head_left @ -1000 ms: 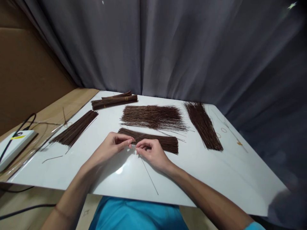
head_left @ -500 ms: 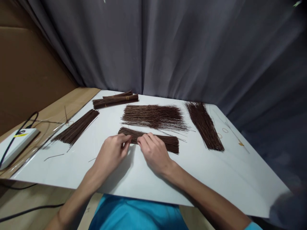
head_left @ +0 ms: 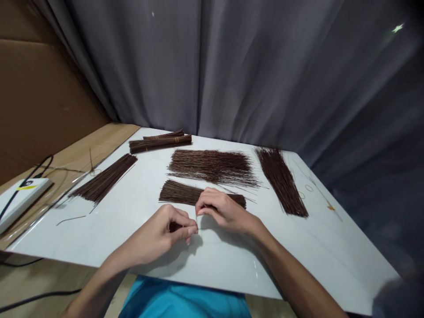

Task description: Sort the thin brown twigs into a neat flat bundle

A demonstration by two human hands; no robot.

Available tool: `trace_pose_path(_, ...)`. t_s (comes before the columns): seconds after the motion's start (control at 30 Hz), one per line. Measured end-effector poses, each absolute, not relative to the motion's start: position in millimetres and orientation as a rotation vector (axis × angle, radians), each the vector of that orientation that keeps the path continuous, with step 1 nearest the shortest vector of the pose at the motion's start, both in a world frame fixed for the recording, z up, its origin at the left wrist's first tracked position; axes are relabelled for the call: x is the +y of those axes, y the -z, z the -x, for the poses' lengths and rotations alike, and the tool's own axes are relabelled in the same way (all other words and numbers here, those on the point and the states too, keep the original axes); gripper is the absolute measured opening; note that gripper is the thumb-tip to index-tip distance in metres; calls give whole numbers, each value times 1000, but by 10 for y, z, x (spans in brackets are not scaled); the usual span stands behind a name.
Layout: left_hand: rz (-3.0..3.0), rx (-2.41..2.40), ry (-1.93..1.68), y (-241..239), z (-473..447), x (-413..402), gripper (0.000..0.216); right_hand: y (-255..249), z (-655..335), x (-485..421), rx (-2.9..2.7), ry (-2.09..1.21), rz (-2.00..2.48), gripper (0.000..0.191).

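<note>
My left hand (head_left: 167, 232) is closed in a pinch just above the white table, in front of the near bundle of thin brown sticks (head_left: 180, 192). A short piece of thin stick (head_left: 196, 219) shows between my fingertips. My right hand (head_left: 225, 210) pinches the upper part of that thin piece and covers the middle of the near bundle. Whether the piece is bent or broken is too small to tell. Behind my hands lies a loose, spread pile of brown sticks (head_left: 212, 167).
At the back left, brown bundles (head_left: 162, 143) are tied with yellow bands. Other stick piles lie at left (head_left: 104, 180) and right (head_left: 281, 181). Rubber bands (head_left: 309, 188) lie at far right. A white box (head_left: 23, 201) with a black cable stands at the left edge.
Both hands have moved off the near bundle toward me, the left one to the right and lower. A thin piece now shows between the fingertips. The view has shifted slightly.
</note>
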State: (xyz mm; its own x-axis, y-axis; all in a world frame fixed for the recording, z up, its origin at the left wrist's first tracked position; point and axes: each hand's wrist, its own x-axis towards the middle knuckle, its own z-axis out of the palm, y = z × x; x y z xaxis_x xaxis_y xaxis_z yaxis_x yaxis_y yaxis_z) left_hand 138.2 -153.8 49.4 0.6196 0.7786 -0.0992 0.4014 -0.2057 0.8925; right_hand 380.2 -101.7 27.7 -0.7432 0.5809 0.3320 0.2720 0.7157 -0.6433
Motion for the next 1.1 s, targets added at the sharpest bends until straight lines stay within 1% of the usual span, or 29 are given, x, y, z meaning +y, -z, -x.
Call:
trace_pose_path(0.07,-1777,981,-553,-584,-1376,-1575,44,-266,-3796,-1036,-2285,-880,643,13)
trace_pose_path(0.17,-1762,1118,-787,-634,-1403,-1623,43,-205,-3741,-1079,-2105,-886,706,13)
trace_pose_path(0.27,-1801,1236,-1005,-567,-1446,-1630,37,-114,-3651,-1145,-1994,-782,739,13)
trace_pose_path(0.37,-1947,1385,-1109,-421,-1477,-1583,31,-24,-3562,-1221,-2047,-567,778,15)
trace_pose_path(0.43,-2111,1515,-1061,-312,-1493,-1539,28,13,-3528,-1256,-2167,-341,829,19)
trace_pose_path(0.53,-2290,1630,-809,-178,-1507,-1498,27,3,-3541,-1256,-2345,-6,864,21)
trace_pose_path(0.6,-2316,1592,-662,-132,-1502,-1505,27,-37,-3590,-1223,-2410,68,871,19)
trace_pose_path(0.67,-2277,1475,-592,-131,-1478,-1536,27,-79,-3651,-1182,-2431,-35,871,18)
trace_pose_path(0.8,-2064,1189,-533,-262,-1384,-1626,33,-129,-3729,-1147,-2400,-530,836,19)
trace_pose_path(0.9,-1867,1080,-574,-405,-1307,-1677,36,-156,-3725,-1168,-2271,-840,787,19)
trace_pose_path(1.0,-1754,1043,-662,-487,-1255,-1701,38,-176,-3684,-1206,-2119,-1007,732,19)
trace_pose_path(1.1,-1711,1086,-779,-461,-1236,-1694,38,-156,-3613,-1262,-2003,-1042,715,18)
